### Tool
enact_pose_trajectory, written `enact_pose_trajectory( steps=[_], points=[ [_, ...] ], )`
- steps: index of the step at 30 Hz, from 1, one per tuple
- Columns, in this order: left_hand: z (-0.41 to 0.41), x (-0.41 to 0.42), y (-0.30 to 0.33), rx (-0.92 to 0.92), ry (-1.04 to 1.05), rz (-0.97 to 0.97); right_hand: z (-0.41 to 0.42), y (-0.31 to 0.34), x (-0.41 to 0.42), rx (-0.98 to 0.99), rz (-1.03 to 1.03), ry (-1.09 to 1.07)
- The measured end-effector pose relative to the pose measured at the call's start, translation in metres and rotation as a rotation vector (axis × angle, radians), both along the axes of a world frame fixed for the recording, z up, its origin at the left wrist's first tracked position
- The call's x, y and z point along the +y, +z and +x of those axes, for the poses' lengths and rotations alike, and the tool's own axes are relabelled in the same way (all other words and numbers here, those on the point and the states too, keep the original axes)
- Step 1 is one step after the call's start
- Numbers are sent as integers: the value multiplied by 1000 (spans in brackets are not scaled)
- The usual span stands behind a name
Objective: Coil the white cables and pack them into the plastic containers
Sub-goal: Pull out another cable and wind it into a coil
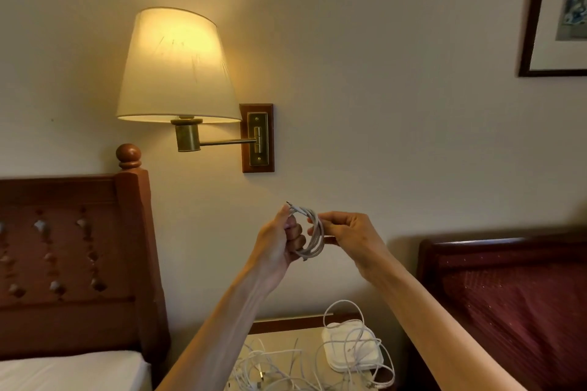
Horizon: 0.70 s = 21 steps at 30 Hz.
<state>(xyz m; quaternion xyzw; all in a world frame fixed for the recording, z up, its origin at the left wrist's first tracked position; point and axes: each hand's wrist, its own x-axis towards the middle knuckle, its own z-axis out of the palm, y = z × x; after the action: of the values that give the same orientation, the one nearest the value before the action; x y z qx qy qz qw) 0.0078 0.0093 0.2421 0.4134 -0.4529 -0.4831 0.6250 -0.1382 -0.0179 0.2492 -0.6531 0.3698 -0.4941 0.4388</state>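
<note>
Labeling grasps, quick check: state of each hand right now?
Left hand: closed, fingers curled around the coiled white cable.
Right hand: closed, pinching the same coil on its other side.

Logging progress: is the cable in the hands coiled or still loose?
Coiled. The white cable forms several stacked loops held up between the left hand and the right hand, one connector end sticking out on top.

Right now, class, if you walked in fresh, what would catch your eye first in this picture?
The lit lamp glows on the wall at upper left, above a wooden headboard. At centre, the left hand and right hand hold a white coil in the air. Below, loose cables sprawl over the nightstand beside a white container.
</note>
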Motion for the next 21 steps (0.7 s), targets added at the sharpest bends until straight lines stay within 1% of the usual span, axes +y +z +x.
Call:
enact_pose_trajectory(
  steps=[3, 6, 7, 10, 13, 14, 18, 21],
  points=[
    [0, -2, 1, -56, 34, -32, 8, -4, 5, -197, 131, 180],
    [-1, -3, 2, -45, 83, -48, 9, -4, 7, -353, 226, 327],
    [0, -5, 1, -58, 103, -57, 9, -4, 8, -381, 239, 334],
    [2, -5, -1, -140, 119, -89, 9, -8, 5, -314, 152, 262],
    [1, -6, -4, -212, 172, -121, 6, -9, 1, -369, 155, 215],
    [2, -7, -6, -252, 202, -178, 5, -8, 0, -389, 160, 214],
    [11, -10, -13, -545, 424, -536, 3, -6, 0, -374, 148, 225],
    [13, -10, -13, -578, 561, -631, 5, -9, 1, -338, 139, 216]
  ],
)
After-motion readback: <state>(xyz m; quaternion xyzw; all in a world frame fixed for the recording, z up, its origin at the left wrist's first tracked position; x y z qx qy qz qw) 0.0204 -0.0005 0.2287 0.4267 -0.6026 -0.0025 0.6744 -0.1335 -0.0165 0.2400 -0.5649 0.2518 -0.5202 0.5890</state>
